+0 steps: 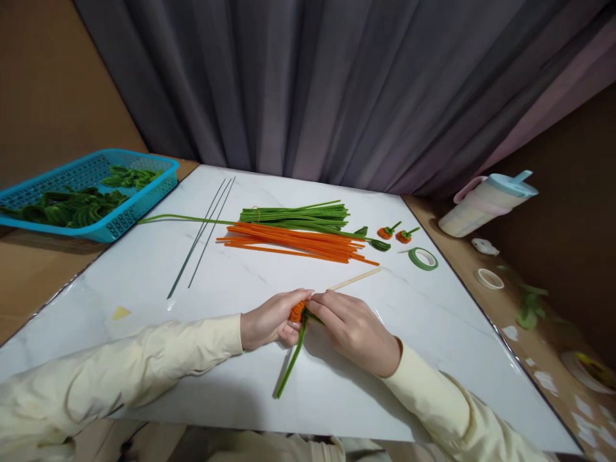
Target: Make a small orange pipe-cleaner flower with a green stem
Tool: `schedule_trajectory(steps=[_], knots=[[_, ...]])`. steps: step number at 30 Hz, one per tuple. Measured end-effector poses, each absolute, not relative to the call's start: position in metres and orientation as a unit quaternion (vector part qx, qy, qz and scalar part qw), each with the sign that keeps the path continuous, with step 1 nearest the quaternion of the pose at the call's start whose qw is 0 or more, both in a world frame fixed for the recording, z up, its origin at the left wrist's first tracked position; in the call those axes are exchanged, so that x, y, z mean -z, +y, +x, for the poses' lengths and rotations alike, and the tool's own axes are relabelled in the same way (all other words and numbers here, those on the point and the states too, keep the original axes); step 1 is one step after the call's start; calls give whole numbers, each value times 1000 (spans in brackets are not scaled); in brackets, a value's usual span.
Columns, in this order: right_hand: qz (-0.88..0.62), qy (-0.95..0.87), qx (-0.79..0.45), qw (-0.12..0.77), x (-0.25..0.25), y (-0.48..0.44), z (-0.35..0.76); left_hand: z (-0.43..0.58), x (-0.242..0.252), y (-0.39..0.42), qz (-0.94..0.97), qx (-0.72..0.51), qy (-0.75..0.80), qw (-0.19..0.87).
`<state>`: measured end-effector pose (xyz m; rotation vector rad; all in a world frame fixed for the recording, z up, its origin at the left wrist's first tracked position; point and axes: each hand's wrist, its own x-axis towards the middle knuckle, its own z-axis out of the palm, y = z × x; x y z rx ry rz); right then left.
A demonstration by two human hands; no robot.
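My left hand (278, 319) is closed around a small orange pipe-cleaner pumpkin (297, 312), which is partly covered by the fingers. From its side a green pipe cleaner (293, 362) hangs down toward the table's front. My right hand (351, 327) has its fingers pinched on the green pipe cleaner, right against the orange piece. Behind the right fingers a thin pale stick (359, 278) points up and right; whether it is held or lies on the table I cannot tell. Two finished-looking orange pumpkins (385, 233) with green stems lie at the back right.
Bundles of green pipe cleaners (293, 217) and orange pipe cleaners (298, 242) lie ahead. Dark wires (197, 240) are left of them, green tape (423, 258) right. A blue basket (139, 206) with green coiled pieces stands far left, a tumbler (481, 204) far right.
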<state>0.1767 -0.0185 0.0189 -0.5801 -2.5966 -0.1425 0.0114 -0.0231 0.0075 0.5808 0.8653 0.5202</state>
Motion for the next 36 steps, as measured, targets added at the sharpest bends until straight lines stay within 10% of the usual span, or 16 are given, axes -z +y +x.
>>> schedule_trajectory(steps=[36], knots=[[-209,-931,20,299,-13,-23,175,12,-1,-26,334,-270,378,820]])
